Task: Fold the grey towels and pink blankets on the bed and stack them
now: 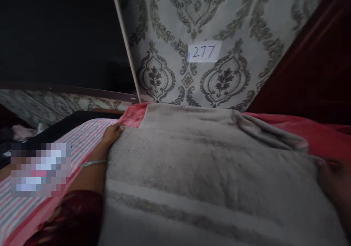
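Patterned wallpaper (164, 92) fills the back, bearing a paper label (204, 51) that reads 277, with a dark screen (55, 34) to the left and a dark red panel (307, 74) to the right. Along the near left edge of the covered surface (16, 216) runs a striped cloth (90, 136); red cloth (315, 129) shows at its far edge and right side. A grey towel (178, 173) spans the middle, hiding most of what lies beneath, and behind its top edge sits more grey cloth (189, 116), creased toward the right. Both hands are wide apart: the left hand (113, 133) clamps the towel's far left corner between thumb and fingers, while the right hand (333, 174) is at the far right corner, too blurred to tell how firmly it closes. The step in hand looks like stretching the towel flat between 2 corners. The next move, I judge, calls for even tension and both corners kept level, so that the towel doesn't sag or skew.
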Action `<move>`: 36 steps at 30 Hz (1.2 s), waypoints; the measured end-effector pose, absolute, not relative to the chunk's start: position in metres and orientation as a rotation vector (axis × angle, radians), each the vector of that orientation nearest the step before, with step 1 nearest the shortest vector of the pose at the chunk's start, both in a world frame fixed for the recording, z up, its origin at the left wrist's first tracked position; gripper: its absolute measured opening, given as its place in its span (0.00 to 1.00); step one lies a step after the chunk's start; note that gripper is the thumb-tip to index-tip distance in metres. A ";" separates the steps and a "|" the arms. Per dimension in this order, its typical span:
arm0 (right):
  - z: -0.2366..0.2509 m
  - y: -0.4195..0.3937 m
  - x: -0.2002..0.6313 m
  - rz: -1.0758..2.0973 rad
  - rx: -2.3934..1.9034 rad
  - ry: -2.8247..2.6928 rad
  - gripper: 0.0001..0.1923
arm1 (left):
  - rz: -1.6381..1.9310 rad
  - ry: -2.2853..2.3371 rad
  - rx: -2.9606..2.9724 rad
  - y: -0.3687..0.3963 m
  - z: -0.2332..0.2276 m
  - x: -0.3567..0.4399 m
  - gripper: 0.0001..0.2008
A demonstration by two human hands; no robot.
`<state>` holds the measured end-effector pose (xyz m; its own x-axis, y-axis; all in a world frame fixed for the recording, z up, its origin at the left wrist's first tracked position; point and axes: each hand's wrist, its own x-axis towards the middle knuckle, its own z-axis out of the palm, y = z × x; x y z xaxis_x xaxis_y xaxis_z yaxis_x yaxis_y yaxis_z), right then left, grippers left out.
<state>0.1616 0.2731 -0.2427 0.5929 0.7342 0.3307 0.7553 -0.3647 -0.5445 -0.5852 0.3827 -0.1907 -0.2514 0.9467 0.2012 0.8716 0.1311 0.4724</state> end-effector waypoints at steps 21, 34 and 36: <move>-0.208 0.263 -0.042 0.028 -1.735 -2.434 0.32 | 0.113 1.480 2.826 0.283 -0.203 -0.325 0.34; -0.203 0.267 0.129 0.130 -2.511 -1.677 0.35 | 0.056 1.520 2.877 0.292 -0.214 -0.328 0.34; -0.194 0.267 0.120 0.153 -2.543 -1.633 0.35 | 0.055 1.524 2.879 0.292 -0.212 -0.327 0.34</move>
